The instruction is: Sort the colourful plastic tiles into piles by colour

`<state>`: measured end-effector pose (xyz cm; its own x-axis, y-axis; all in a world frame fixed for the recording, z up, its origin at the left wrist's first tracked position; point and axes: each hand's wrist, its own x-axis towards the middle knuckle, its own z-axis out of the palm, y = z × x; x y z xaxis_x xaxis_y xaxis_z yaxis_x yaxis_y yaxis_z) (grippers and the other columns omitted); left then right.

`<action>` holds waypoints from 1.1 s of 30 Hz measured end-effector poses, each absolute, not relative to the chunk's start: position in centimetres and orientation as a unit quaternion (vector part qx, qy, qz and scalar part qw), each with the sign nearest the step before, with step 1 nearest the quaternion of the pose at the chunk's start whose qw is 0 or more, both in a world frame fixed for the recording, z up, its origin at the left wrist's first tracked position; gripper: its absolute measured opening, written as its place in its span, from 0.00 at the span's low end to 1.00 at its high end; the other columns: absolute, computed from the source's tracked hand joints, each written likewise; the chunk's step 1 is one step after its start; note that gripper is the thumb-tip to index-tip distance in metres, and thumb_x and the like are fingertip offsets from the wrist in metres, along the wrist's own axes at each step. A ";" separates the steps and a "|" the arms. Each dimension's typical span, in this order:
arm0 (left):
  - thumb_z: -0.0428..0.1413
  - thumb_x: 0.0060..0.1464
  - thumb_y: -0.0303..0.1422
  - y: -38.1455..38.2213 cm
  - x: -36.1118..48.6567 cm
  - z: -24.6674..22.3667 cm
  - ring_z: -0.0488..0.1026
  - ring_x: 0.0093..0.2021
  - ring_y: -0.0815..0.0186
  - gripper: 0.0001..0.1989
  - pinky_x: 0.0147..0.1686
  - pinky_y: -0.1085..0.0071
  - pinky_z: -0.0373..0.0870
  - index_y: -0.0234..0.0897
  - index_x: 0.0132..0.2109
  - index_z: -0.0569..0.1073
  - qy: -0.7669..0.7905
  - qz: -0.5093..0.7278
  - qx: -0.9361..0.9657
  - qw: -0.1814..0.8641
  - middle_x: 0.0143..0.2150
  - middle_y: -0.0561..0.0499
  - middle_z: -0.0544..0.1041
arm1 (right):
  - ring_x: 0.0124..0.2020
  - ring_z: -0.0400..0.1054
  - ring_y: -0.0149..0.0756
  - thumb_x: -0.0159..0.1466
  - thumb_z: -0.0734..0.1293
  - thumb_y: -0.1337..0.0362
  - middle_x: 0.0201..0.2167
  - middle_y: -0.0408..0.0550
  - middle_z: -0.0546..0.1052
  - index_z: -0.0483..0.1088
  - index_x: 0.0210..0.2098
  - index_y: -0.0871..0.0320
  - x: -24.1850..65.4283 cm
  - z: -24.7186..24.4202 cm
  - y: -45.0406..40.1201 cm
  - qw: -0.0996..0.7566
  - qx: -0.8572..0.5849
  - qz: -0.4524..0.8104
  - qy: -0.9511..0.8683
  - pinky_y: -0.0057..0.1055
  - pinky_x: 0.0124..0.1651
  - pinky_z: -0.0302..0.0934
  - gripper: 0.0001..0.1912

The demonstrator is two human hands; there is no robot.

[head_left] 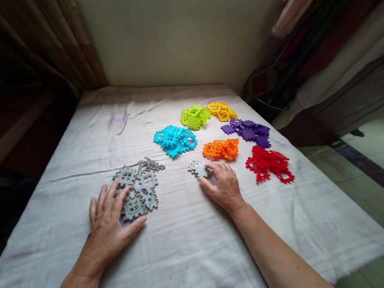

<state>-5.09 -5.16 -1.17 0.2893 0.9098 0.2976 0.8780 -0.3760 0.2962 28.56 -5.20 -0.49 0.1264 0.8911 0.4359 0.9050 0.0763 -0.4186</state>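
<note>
My left hand [111, 216] lies with its fingers spread at the left edge of a pile of grey interlocking plastic pieces [147, 180], its fingertips touching them. Between thumb and fingers, my right hand [223, 185] grips a separate grey piece [198, 168] low over the cloth, right of the grey pile. Just beyond my right hand is an orange pile [221, 149]. A heap of light blue pieces [174, 140] sits farther back, between the grey and orange piles. Red pieces [269, 164] lie to the right of my right hand.
Lime green [194, 116], yellow [222, 110] and purple [248, 131] piles lie toward the back right of the table with its white cloth [186, 258]. A wall [170, 33] stands behind it. A curtain [58, 39] hangs at the back left, and cloths [342, 48] hang at the right.
</note>
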 end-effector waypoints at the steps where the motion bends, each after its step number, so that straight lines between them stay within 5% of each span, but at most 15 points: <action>1: 0.56 0.51 0.51 -5.2 -5.2 -1.1 0.46 0.73 0.44 0.35 0.69 0.42 0.40 0.47 0.64 0.64 0.559 0.206 0.802 0.040 0.73 0.44 0.55 | 0.47 0.66 0.45 0.62 0.67 0.59 0.46 0.52 0.77 0.71 0.46 0.55 28.5 -0.5 -5.2 0.316 -0.679 -0.010 -0.663 0.39 0.51 0.57 0.13; 9: 0.58 0.50 0.48 -5.3 -5.1 0.0 0.47 0.73 0.44 0.24 0.68 0.40 0.43 0.47 0.54 0.73 0.582 0.180 0.791 0.061 0.71 0.47 0.60 | 0.47 0.67 0.46 0.61 0.68 0.57 0.45 0.52 0.77 0.72 0.44 0.54 28.8 -0.6 -5.1 0.299 -0.667 -0.005 -0.682 0.41 0.50 0.58 0.13; 15: 0.58 0.54 0.49 -5.3 -4.5 0.8 0.53 0.71 0.48 0.25 0.68 0.42 0.47 0.46 0.56 0.71 0.537 0.242 0.807 0.040 0.68 0.43 0.65 | 0.43 0.70 0.44 0.64 0.65 0.59 0.39 0.51 0.79 0.75 0.39 0.54 28.6 0.3 -4.9 0.404 -0.625 -0.007 -0.668 0.40 0.50 0.62 0.09; 19: 0.59 0.56 0.45 -5.8 -1.9 1.1 0.56 0.70 0.50 0.28 0.68 0.44 0.47 0.45 0.61 0.67 0.457 0.285 0.842 0.015 0.66 0.42 0.67 | 0.32 0.71 0.35 0.65 0.64 0.60 0.30 0.47 0.79 0.76 0.34 0.54 26.2 1.2 -6.0 0.430 -0.551 0.097 -0.709 0.32 0.41 0.65 0.09; 22: 0.59 0.57 0.43 -6.4 0.1 1.1 0.55 0.71 0.50 0.28 0.69 0.45 0.46 0.45 0.62 0.66 0.420 0.290 0.860 0.002 0.67 0.42 0.66 | 0.25 0.69 0.30 0.64 0.66 0.60 0.28 0.44 0.79 0.76 0.41 0.55 24.1 1.2 -7.0 0.416 -0.521 0.205 -0.716 0.28 0.33 0.64 0.09; 25: 0.59 0.57 0.42 -6.7 1.1 1.0 0.54 0.71 0.50 0.28 0.69 0.45 0.46 0.45 0.63 0.66 0.412 0.286 0.865 -0.012 0.67 0.42 0.65 | 0.24 0.68 0.28 0.62 0.67 0.60 0.30 0.44 0.81 0.74 0.48 0.55 22.7 1.0 -7.5 0.425 -0.503 0.299 -0.690 0.25 0.29 0.63 0.15; 33: 0.58 0.58 0.43 -6.6 1.5 0.8 0.54 0.71 0.51 0.28 0.69 0.46 0.46 0.43 0.64 0.64 0.396 0.280 0.874 -0.031 0.67 0.40 0.66 | 0.23 0.67 0.27 0.61 0.66 0.60 0.26 0.42 0.78 0.77 0.41 0.55 22.1 1.1 -7.4 0.441 -0.492 0.337 -0.670 0.24 0.28 0.62 0.11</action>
<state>1.47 -6.59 0.79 0.5284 0.6753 0.5144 0.7098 -0.6839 0.1687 22.07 -7.43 1.08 -0.1265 0.9576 0.2589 0.3631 0.2876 -0.8862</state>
